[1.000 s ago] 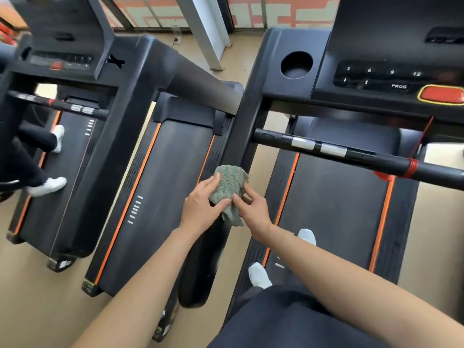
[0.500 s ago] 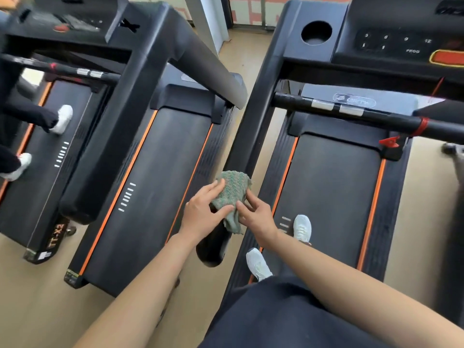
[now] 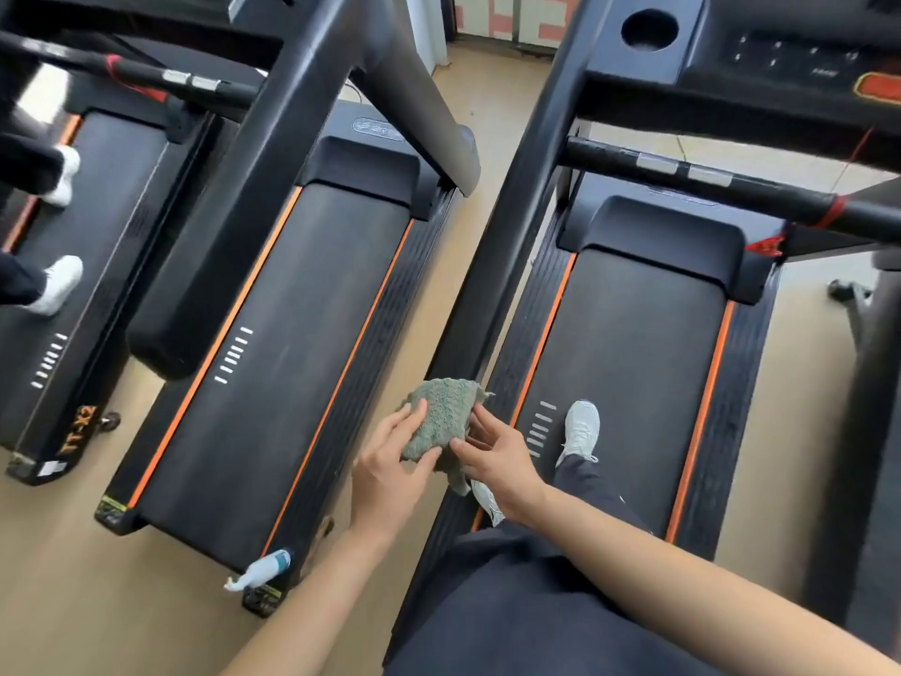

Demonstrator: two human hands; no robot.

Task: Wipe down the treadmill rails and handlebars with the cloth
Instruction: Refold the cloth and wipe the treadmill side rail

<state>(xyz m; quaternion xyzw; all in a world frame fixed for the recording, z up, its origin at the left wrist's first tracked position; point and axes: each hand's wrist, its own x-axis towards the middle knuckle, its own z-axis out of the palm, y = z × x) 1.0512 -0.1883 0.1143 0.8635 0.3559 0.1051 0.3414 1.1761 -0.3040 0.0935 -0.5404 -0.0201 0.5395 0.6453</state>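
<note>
The green cloth point(image 3: 441, 417) is bunched between both hands at the near end of the treadmill's left rail point(image 3: 507, 226). Whether it touches the rail cannot be told. Its upper edge stands free above the fingertips, and a ragged corner hangs below the right hand point(image 3: 502, 461). A strip of tan floor point(image 3: 487, 119) separates this rail from the neighbouring treadmill point(image 3: 273, 383).

The left hand point(image 3: 390, 475) pinches the cloth's left side between thumb and fingers. The right hand pinches its right edge the same way, so the cloth sits between the two grips.

The handlebar point(image 3: 731, 185) crosses well ahead, under the console. A white shoe point(image 3: 580, 429) stands on the black belt point(image 3: 634, 383). A spray bottle point(image 3: 261, 573) lies at the neighbouring deck's rear corner. Another person's white shoes point(image 3: 61, 280) stand on the far-left treadmill.
</note>
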